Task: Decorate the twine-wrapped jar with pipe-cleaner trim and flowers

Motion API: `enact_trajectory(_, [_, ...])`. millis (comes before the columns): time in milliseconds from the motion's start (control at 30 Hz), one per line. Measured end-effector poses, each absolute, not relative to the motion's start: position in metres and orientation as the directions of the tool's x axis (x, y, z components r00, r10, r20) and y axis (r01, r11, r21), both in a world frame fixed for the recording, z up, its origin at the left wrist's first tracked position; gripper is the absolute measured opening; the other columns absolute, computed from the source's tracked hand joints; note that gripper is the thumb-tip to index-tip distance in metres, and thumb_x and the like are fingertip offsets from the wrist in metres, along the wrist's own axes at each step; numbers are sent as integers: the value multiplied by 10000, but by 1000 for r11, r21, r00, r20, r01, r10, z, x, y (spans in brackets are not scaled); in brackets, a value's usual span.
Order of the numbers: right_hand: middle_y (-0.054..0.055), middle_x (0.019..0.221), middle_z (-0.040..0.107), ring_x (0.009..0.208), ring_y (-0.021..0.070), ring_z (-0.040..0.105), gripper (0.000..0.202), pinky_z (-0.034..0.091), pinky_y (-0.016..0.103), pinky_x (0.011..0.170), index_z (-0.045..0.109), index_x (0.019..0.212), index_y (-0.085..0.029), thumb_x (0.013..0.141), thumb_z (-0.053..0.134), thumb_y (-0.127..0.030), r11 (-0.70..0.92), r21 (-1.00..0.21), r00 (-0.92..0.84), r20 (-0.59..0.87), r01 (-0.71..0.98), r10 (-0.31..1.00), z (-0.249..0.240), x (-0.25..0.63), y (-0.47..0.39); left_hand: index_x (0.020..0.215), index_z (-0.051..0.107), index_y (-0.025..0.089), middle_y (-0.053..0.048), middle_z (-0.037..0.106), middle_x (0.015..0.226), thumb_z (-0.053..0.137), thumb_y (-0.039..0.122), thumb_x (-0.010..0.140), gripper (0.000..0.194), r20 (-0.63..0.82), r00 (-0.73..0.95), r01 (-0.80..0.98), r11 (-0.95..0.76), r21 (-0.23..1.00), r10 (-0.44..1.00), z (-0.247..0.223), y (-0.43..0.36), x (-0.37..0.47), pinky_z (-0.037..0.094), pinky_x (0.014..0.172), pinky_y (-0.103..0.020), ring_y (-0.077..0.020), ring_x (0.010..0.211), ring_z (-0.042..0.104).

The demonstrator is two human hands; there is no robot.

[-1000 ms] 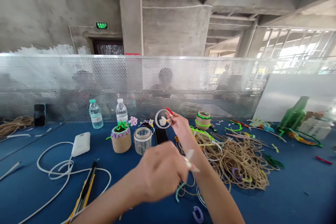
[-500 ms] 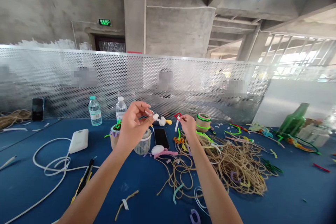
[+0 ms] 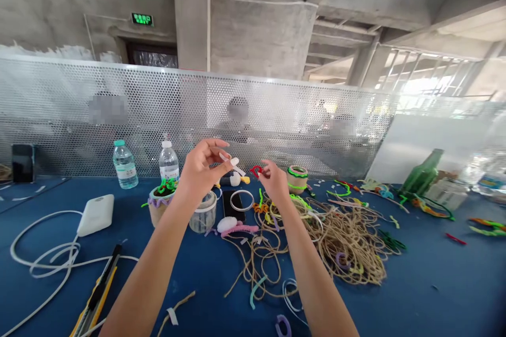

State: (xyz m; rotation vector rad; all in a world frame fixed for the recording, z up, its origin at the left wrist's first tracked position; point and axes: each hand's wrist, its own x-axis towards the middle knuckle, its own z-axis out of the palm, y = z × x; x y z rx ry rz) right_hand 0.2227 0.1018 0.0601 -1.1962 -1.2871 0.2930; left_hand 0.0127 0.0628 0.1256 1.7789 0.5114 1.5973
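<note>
Above the middle of the table, my left hand (image 3: pixel 205 171) is closed, its thumb and fingers pinching a thin white strip (image 3: pixel 239 170). A little to the right, my right hand (image 3: pixel 273 179) pinches a small looped piece of red pipe cleaner (image 3: pixel 256 170). The two hands are apart. A white ring (image 3: pixel 242 201) shows below them, in front of a dark phone (image 3: pixel 231 213); whether it lies on the phone I cannot tell. Beside my left forearm stand a clear jar (image 3: pixel 203 218) and a twine-wrapped pot (image 3: pixel 156 213) with green pipe cleaner on top.
Loose twine (image 3: pixel 351 239) and pipe cleaner bits spread over the right of the blue table (image 3: pixel 415 295). A twine-wrapped jar (image 3: pixel 297 181), water bottles (image 3: pixel 125 168), a power bank (image 3: pixel 96 215), a utility knife (image 3: pixel 103 284) and a green bottle (image 3: pixel 422 176) surround them. A perforated screen (image 3: pixel 276 131) stands behind.
The view has turned slightly right and down. The white strip that hung by the red pipe cleaner at my right hand no longer shows there. A white ring now appears over the phone.
</note>
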Motion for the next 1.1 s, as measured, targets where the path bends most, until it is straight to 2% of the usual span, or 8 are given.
enact_trajectory(100, [24,745,673,727,162,639,145,500,312,735,691,757,-188,683,576,-139,516,-757,234,629,400,741,68,219,100,950,576,177,5,587,760,731,148,701,294,696,207,-206,-665,718,687,123,67,10,567,655,-235,-107,702,612])
enact_trajectory(233, [26,963,672,920,155,613,195,483,297,805,738,759,-243,735,569,-149,639,-650,185,746,411,640,83,209,85,1002,584,177,-4,594,786,705,178,734,294,658,275,-249,-609,753,701,119,73,8,573,671,-245,-113,709,626])
enact_trajectory(333, [8,1008,673,897,152,611,232,479,300,749,758,811,-293,785,567,-164,716,-548,72,813,433,578,94,201,67,1021,575,182,-9,595,790,695,134,723,326,654,320,-231,-613,755,685,117,74,8,569,651,-237,-116,711,620])
enact_trajectory(400, [-3,1004,683,893,155,620,248,478,305,740,762,810,-306,792,568,-153,737,-526,-36,803,424,594,100,195,58,1041,561,188,-11,580,807,692,113,714,360,677,348,-191,-658,728,648,116,73,9,570,625,-227,-122,733,610])
enact_trajectory(500, [-11,971,697,893,156,632,262,480,310,759,764,796,-310,784,576,-129,744,-537,-126,771,398,624,105,189,50,1092,536,199,-17,540,855,675,107,729,400,723,380,-159,-729,666,577,114,73,10,584,636,-233,-130,773,596])
enact_trajectory(833, [10,963,688,884,158,640,244,514,323,776,763,800,-276,768,588,-109,722,-621,-93,735,305,671,104,184,50,1112,526,198,-25,505,865,635,108,763,376,733,411,-115,-767,631,542,113,78,8,585,645,-234,-131,780,581])
enact_trajectory(1100, [23,1017,679,899,153,660,228,537,329,826,762,841,-241,745,605,-105,691,-719,-88,686,72,722,102,180,52,1097,537,197,-16,512,860,634,76,751,379,768,341,-168,-769,617,542,112,78,12,585,696,-224,-132,852,587])
